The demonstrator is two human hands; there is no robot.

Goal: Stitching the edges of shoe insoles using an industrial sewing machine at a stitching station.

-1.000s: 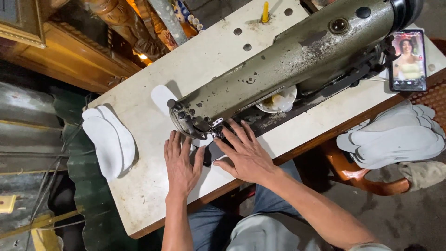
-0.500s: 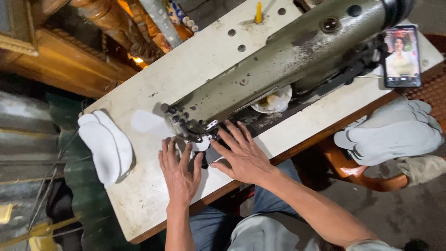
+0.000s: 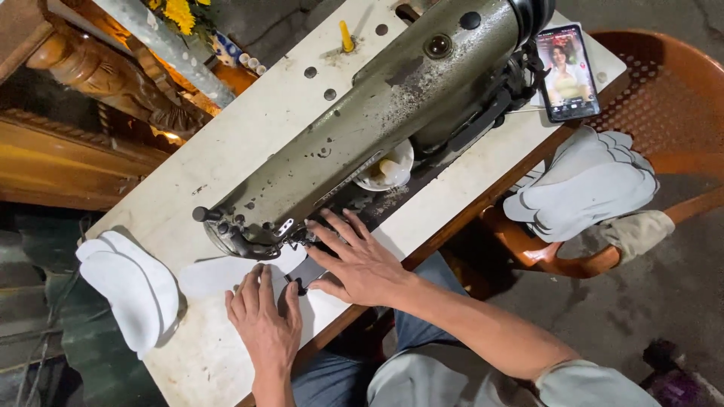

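Both hands lie flat and unclenched, pinning the thin white insole-shaped piece [image 3: 226, 275] under the grey-green sewing machine head [image 3: 362, 143]. Its long axis trails beyond the left hand [image 3: 264, 324]; the right hand [image 3: 362, 260] sits nearer the needle.

A: Count check. Hands?
B: Two, both on the table: left hand [image 3: 264, 322], right hand [image 3: 360, 260].
A: Machines?
B: One grey-green sewing machine [image 3: 362, 120]. One white table [image 3: 249, 128] under it.
A: White pieces?
B: One flat white piece [image 3: 219, 275] under the machine's head. Finished stack [image 3: 128, 290] at the table's far left: at least two, exact count unclear. Second stack [image 3: 581, 188] on the chair: several layers, can't count.
A: Chairs?
B: One orange plastic chair [image 3: 664, 98].
A: Small stuff?
B: One phone [image 3: 567, 71], one small white dish [image 3: 385, 169], one yellow thread spindle [image 3: 345, 35].
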